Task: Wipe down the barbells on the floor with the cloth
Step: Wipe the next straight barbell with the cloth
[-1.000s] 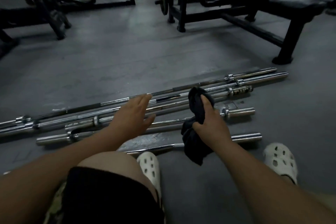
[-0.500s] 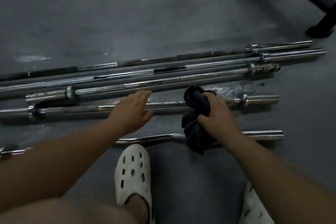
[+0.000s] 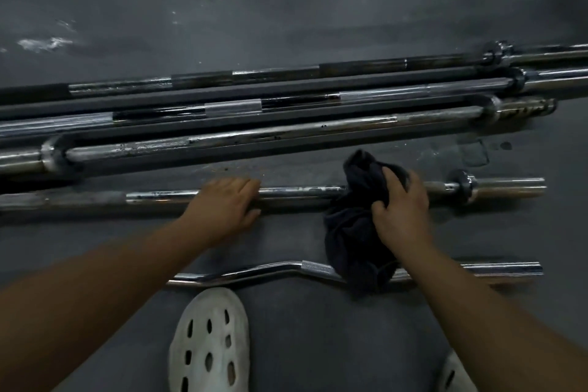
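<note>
Gripping a bunched dark cloth in the right hand against a short straight barbell on the grey floor, left hand laid flat on the same bar, fingers fairly straight, cloth's tail draped over the curl bar nearest, three long barbells beyond, white clog below.

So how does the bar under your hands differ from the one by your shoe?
The straight bar has a collar near its right end; the wavy bar by the shoe shows none. The right hand holds the cloth on the straight bar; the cloth only hangs across the wavy bar. Both are chrome, lying on the floor.
</note>
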### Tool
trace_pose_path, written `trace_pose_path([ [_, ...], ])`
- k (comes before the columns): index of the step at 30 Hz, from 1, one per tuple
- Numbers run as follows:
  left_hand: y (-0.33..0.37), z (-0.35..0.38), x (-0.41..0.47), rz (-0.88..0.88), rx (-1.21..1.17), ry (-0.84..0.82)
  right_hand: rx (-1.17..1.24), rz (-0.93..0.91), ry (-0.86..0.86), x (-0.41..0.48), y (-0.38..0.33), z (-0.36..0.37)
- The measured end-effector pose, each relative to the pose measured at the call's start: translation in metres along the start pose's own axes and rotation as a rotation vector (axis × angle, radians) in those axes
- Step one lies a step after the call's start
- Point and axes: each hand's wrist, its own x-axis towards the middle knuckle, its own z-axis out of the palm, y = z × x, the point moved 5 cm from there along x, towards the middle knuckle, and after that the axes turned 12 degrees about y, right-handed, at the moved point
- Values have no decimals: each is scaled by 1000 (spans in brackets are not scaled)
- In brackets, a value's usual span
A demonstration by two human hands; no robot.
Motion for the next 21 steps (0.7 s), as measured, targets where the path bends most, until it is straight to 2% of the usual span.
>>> trace_pose_path([
  [3,1,19,4,-46,26,77,14,-15,143,-12,-31,27],
  [6,-2,18,18,-96,38,46,-35,-241,91,-36,-89,56],
  [9,-18,22,45,-185,-37,-260,-17,-494,-36,-28,-98,52],
  [11,-24,29,53,-210,-173,-452,5,-491,35,-2,-63,33],
  [12,-24,30,52,-205,-176,-447,-3,-403,114,13,-37,22],
  [13,-24,29,48,-199,-124,-320,-2,-274,184,22,-12,12],
  [15,-12,22,31,-137,-5,38,8,-77,258,16,1,14],
  [16,-4,17,27,-120,13,79,5,-37,259,6,-10,24],
  [17,-2,17,28,-121,-4,-3,-3,-62,228,-6,-29,35],
  [20,-13,21,43,-214,-175,-524,-15,-361,16,-28,-64,45],
  [21,-14,20,46,-207,-180,-545,-34,-467,-23,-23,-58,36],
])
